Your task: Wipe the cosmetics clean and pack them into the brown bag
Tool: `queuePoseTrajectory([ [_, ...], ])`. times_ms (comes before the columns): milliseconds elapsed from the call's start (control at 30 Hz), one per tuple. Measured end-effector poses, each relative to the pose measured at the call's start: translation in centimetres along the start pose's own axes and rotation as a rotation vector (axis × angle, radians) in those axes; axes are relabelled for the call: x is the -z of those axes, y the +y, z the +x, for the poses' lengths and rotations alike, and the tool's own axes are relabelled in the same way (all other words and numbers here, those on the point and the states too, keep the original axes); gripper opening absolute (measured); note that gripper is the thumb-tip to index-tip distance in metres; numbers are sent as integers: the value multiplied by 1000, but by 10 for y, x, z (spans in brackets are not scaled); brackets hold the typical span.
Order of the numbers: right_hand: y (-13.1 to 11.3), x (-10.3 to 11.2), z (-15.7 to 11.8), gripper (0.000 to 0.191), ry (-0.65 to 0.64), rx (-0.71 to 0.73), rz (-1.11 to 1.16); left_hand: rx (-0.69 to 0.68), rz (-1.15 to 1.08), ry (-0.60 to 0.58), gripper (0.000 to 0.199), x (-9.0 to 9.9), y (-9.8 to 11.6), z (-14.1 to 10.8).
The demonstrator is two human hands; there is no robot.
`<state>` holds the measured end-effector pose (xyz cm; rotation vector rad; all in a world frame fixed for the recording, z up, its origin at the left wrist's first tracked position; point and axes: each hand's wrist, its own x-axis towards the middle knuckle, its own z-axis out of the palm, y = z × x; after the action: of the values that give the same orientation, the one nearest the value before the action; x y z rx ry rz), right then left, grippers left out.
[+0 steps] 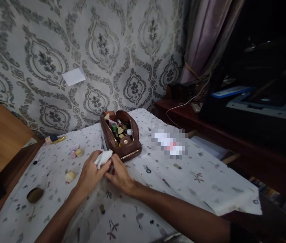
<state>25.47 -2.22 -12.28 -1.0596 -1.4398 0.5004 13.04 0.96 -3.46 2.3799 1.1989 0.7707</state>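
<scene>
My left hand (91, 171) is closed round a crumpled white tissue or wipe (104, 158), which sticks out above the thumb. Against its fingertips, my right hand (120, 175) is closed too; whatever lies between its fingers is hidden. Just beyond both hands stands a brown cosmetic bag (130, 153), unzipped, packed with small bottles and jars. Among them a green-capped bottle (114, 127) and a white round cap (129, 132) show. The right fingers are close to the bag's near end; whether they touch it I cannot tell.
On the patterned white cloth (183, 189) lie yellow and pink sponges (79, 153), another sponge (70, 176), a gold-handled brush (59, 139) and a dark round object (35, 195). A pixelated item (169, 143) is at right. A dark red cabinet (183, 114) borders the table.
</scene>
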Motion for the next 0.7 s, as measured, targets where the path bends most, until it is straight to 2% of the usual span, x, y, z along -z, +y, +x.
queuePoseTrajectory([
  [167, -3, 0, -1, 27, -15, -33, -8, 31, -54, -24, 28, -3, 2, -9],
  [300, -1, 1, -2, 36, -39, -11, -20, 67, -130, 8, 27, -4, -4, -5],
  [500, 3, 1, 0, 50, -23, -3, 2, 112, -315, -177, 35, 4, -14, 0],
  [567, 2, 1, 0, 57, -16, -27, 34, 137, -335, -139, 31, 12, -18, 5],
  [633, 1, 0, 1, 63, -2, -70, 64, 183, -327, -36, 29, 21, -26, 15],
  [700, -1, 1, 1, 59, 21, -102, 79, 238, -299, 63, 31, 28, -37, 28],
])
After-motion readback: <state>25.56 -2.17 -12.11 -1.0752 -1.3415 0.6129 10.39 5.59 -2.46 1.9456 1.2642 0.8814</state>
